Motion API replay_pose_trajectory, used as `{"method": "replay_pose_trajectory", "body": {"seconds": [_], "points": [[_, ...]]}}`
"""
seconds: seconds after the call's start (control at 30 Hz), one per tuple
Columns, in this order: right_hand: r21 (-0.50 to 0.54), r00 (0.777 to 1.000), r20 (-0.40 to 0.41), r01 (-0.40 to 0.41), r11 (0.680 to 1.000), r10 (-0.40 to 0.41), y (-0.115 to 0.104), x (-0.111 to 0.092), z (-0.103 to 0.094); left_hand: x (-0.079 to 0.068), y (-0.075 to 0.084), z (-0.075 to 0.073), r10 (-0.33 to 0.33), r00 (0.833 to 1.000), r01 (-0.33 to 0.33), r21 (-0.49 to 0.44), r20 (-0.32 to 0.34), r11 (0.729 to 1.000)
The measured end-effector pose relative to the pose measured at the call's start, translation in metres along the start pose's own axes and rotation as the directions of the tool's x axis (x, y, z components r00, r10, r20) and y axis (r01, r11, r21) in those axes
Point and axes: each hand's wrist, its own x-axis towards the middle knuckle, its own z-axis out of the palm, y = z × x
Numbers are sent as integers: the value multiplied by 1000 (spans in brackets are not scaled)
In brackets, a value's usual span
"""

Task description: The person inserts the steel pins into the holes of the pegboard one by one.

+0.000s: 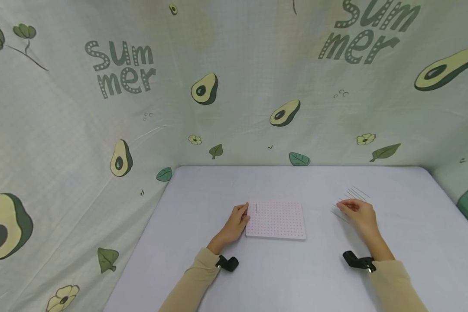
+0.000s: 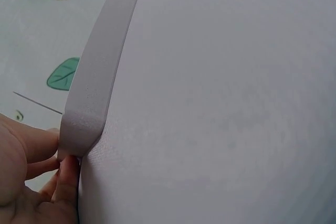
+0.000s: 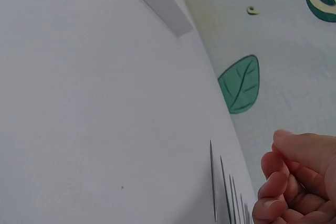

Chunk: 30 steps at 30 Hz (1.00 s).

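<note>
A pale pegboard (image 1: 276, 221) with rows of small dots lies on the table in the head view. One thin dark needle-like rod stands at its upper left. At the board's left edge my left hand (image 1: 235, 224) grips it between thumb and fingers. The left wrist view shows the board's side wall (image 2: 97, 66) and the thin rod (image 2: 38, 103) rising beyond it. Off to the right, my right hand (image 1: 358, 213) hovers over several thin metal rods (image 1: 359, 191) lying side by side. Its fingers (image 3: 270, 182) are curled, thumb near the index fingertip, with nothing visible between them.
A white-covered table (image 1: 203, 190) spans the work area, its far edge meeting a hanging curtain (image 1: 242, 138) printed with avocados and leaves. Black wrist cameras sit on the left (image 1: 228, 263) and right (image 1: 358, 261) wrists.
</note>
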Motion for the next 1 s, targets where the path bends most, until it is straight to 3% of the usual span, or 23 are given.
{"method": "replay_pose_trajectory", "body": {"seconds": [1.0], "points": [[-70, 997, -36, -72, 995, 69, 13, -16, 3, 1, -3, -2, 15, 1000, -15, -44, 2, 999]]}}
